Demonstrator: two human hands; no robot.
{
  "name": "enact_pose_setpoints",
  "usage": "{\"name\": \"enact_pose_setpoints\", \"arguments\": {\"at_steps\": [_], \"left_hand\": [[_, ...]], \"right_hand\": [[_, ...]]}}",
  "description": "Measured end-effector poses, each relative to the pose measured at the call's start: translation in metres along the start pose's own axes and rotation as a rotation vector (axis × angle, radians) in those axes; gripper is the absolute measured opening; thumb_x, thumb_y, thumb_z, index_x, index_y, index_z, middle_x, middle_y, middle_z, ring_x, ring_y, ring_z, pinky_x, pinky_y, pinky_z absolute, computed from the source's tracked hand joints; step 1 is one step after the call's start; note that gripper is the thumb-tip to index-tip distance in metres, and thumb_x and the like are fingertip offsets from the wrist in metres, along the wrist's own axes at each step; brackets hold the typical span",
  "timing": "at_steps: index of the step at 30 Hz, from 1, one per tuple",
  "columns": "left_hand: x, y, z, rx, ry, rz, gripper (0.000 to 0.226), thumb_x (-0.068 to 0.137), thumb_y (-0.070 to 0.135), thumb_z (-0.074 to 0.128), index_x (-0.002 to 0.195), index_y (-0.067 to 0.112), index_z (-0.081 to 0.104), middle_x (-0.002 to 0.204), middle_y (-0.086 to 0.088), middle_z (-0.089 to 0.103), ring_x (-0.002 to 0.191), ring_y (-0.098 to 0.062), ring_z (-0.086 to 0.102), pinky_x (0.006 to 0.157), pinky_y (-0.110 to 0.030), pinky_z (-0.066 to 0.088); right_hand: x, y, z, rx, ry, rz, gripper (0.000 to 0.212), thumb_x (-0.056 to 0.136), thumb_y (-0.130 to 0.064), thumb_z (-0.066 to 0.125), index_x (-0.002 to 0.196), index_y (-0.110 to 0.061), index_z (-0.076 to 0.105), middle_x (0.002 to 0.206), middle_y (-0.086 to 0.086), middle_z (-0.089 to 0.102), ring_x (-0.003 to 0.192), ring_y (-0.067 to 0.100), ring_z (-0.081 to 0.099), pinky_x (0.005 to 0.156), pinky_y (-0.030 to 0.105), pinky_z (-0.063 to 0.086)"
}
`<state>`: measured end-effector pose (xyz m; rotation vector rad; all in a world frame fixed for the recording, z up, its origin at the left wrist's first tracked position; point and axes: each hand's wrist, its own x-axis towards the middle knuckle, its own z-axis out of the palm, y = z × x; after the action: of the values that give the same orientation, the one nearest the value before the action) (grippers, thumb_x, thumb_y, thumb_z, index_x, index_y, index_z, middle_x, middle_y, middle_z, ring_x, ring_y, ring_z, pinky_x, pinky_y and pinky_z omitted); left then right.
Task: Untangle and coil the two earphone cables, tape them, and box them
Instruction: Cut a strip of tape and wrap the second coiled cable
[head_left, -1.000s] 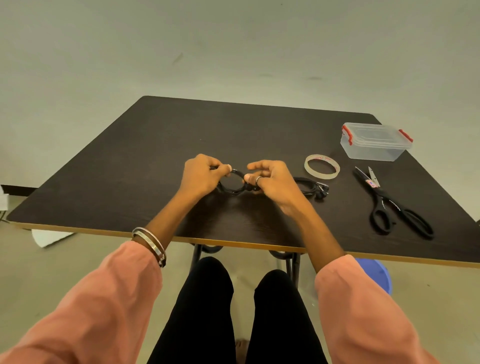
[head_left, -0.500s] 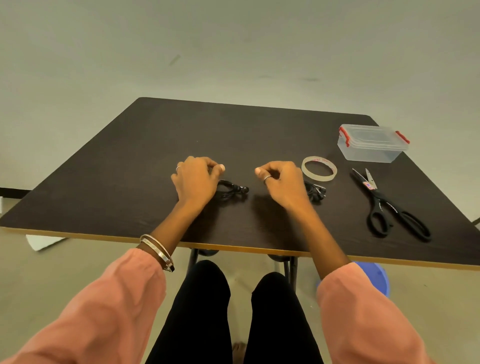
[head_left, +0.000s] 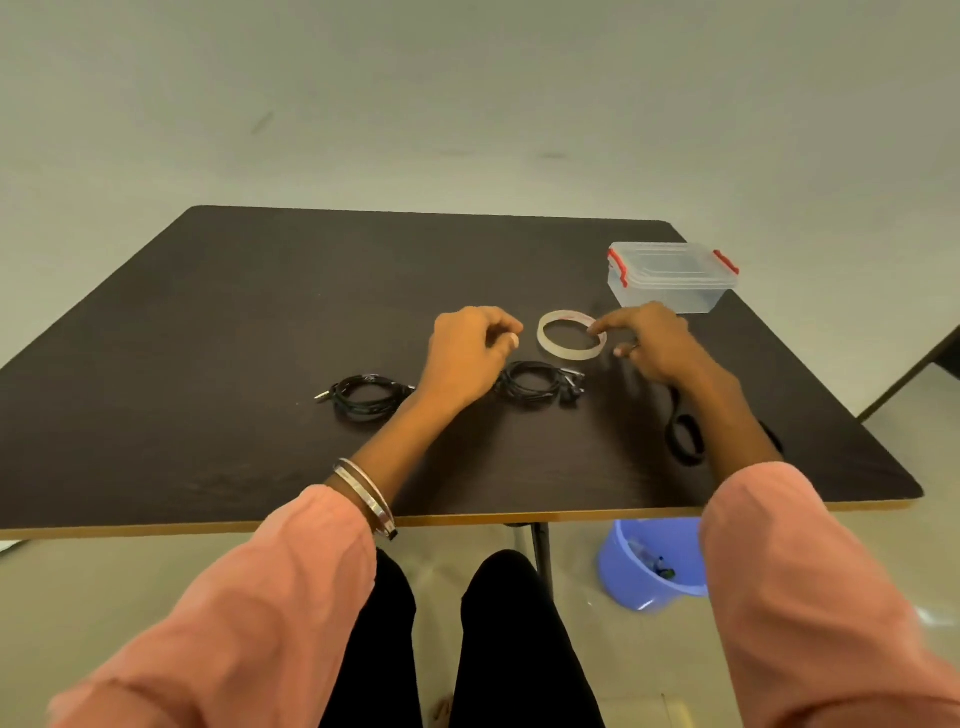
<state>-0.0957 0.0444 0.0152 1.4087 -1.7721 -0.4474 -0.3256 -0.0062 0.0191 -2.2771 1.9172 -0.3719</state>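
Note:
Two black coiled earphone cables lie on the dark table (head_left: 208, 332). One coil (head_left: 366, 396) sits left of my left wrist, the other coil (head_left: 537, 384) between my two hands. A clear tape roll (head_left: 570, 336) lies flat just beyond them. My right hand (head_left: 649, 343) touches the roll's right rim with its fingertips. My left hand (head_left: 470, 353) hovers left of the roll with fingers curled and holds nothing. A clear plastic box (head_left: 672, 278) with red clips stands shut at the far right.
Black scissors (head_left: 685, 436) lie near the right front edge, partly hidden by my right forearm. A blue bucket (head_left: 644, 566) stands on the floor under the table's right side. My legs are under the front edge.
Both hands let go of the coil they held and moved forward and right to the tape roll. The left coil now lies free on the table.

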Motion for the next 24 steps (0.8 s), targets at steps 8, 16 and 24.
{"name": "enact_pose_setpoints", "arguments": {"at_steps": [8,16,24], "left_hand": [[0.014,0.007,0.024,0.028,-0.165,-0.014,0.021,0.089,0.016,0.066,0.109,0.016,0.073,0.107,-0.003,0.072,0.102,-0.013,0.064,0.091,-0.019,0.044],[0.033,0.008,0.041,0.132,-0.214,-0.081,0.026,0.081,0.028,0.074,0.104,0.015,0.073,0.101,-0.008,0.072,0.094,-0.022,0.066,0.086,-0.035,0.053],[0.030,0.005,0.038,0.025,0.015,-0.105,0.008,0.085,0.023,0.070,0.088,0.018,0.076,0.085,0.001,0.073,0.081,-0.012,0.065,0.079,-0.035,0.055]], "right_hand": [[0.008,0.000,0.012,-0.013,0.015,-0.035,0.017,0.085,-0.019,0.069,0.099,-0.026,0.072,0.112,0.001,0.064,0.111,0.022,0.045,0.093,0.047,0.032],[0.010,-0.022,0.018,0.077,0.161,-0.043,0.016,0.089,-0.021,0.064,0.103,-0.026,0.071,0.105,-0.003,0.068,0.109,0.022,0.049,0.086,0.040,0.026],[0.008,-0.036,0.006,0.089,0.189,-0.086,0.020,0.090,-0.025,0.064,0.109,-0.026,0.070,0.113,-0.004,0.069,0.115,0.021,0.049,0.086,0.041,0.026]]}}
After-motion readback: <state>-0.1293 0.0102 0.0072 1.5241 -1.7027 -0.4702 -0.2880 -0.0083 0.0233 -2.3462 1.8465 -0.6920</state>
